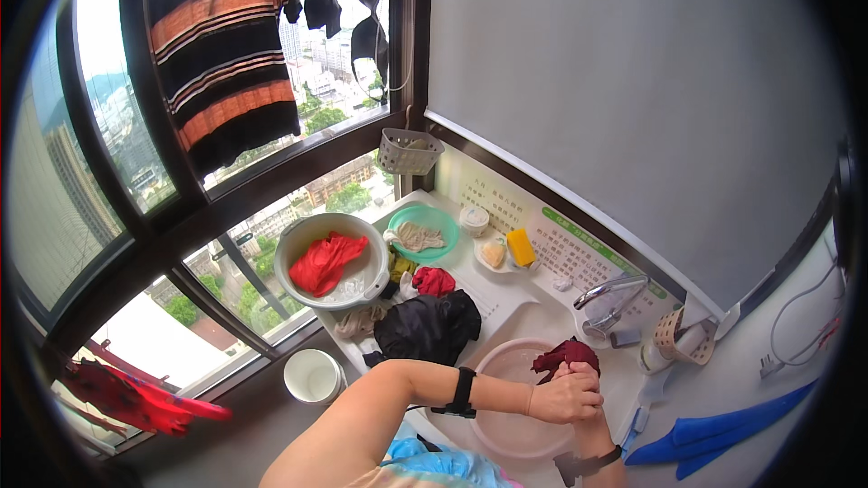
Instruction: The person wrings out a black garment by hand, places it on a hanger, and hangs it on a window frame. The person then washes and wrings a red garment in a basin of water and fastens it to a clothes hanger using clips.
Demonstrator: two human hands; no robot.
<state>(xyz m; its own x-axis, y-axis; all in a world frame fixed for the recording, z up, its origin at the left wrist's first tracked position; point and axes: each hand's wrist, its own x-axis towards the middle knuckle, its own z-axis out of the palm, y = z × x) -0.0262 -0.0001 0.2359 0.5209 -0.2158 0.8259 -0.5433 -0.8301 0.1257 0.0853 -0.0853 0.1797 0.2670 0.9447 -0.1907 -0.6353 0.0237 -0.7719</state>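
A wet-looking maroon cloth (571, 356) is bunched between my two hands, over the right part of a pink basin (505, 444) that stands in the white sink. My left hand (561, 396) reaches across from the left, its fingers closed on the cloth. Pressed against it, my right hand (588, 379) also grips the cloth and is partly hidden by the left. Left of the basin lies a heap of black clothing (427, 329), with a crimson cloth (434, 281) behind it.
A grey basin (283, 278) with a red garment, a green basin (453, 244) with pale cloth, a soap dish (489, 263) and a yellow sponge (521, 247) stand behind. The chrome faucet (610, 295) arches over the sink's back. A white bucket (312, 376) stands lower left; blue gloves (712, 437) lie right.
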